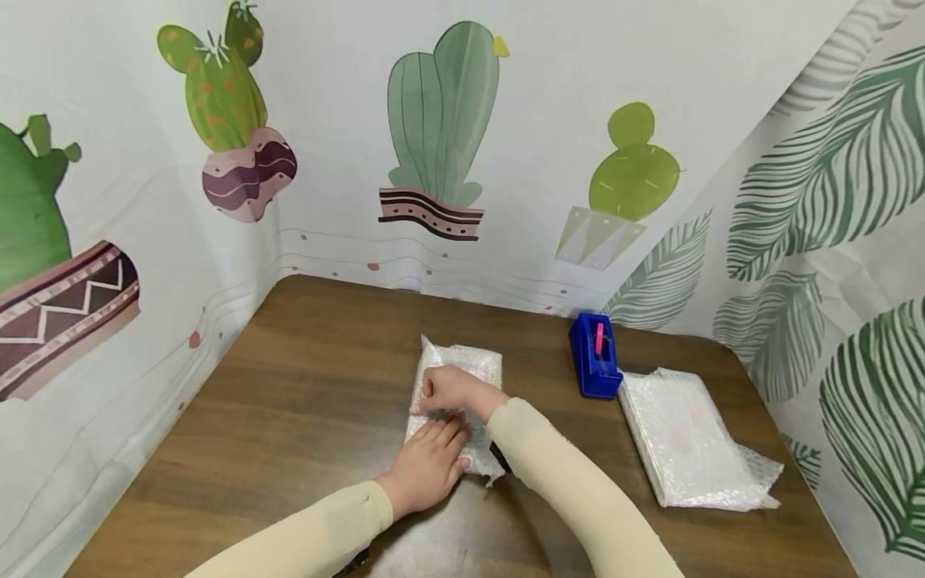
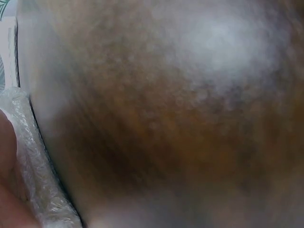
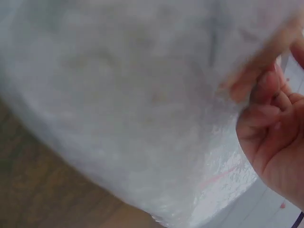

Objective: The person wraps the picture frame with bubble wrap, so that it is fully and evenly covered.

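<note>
Nearest the head camera, two cream-sleeved forearms reach over the brown wooden table (image 1: 303,377). The left hand (image 1: 428,467) lies flat, fingers straight, pressing the near end of a small flat parcel wrapped in clear bubble wrap (image 1: 473,363), which sits at the middle of the table. The right hand (image 1: 451,391) rests across the parcel just beyond the left, its fingers curled onto the wrap; in the right wrist view the fingers (image 3: 266,90) bend against the film. To the right stands a blue tape dispenser (image 1: 594,356), and just beside it lies a second, larger bubble-wrapped flat package (image 1: 686,437), well apart from the hands.
</note>
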### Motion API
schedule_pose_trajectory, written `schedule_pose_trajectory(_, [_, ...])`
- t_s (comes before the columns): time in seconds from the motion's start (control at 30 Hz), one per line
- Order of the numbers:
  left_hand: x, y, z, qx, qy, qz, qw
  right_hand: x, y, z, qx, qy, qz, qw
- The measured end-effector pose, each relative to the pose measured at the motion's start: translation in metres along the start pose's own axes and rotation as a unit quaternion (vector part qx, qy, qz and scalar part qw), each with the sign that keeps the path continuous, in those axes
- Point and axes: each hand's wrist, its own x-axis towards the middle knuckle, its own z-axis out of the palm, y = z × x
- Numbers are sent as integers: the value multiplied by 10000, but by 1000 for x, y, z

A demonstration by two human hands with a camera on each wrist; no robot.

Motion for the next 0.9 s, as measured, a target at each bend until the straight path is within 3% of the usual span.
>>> schedule_pose_trajectory(0.2, [1, 1, -3, 145, 5, -48, 9999, -2, -8, 3, -591, 371, 480, 9964])
schedule_pose_trajectory(0.33, [1, 2, -3, 61, -163, -88, 9998, -5, -5, 8, -1081, 479, 808, 9897])
schedule_pose_trajectory(0.63, [3, 3, -5, 9, -294, -107, 9995, -11, 10, 5, -1240, 555, 1334, 9817])
schedule_pose_trajectory(0.9, [2, 4, -9, -252, -605, -267, 9975, -15, 26, -1, -1249, 573, 1127, 9841])
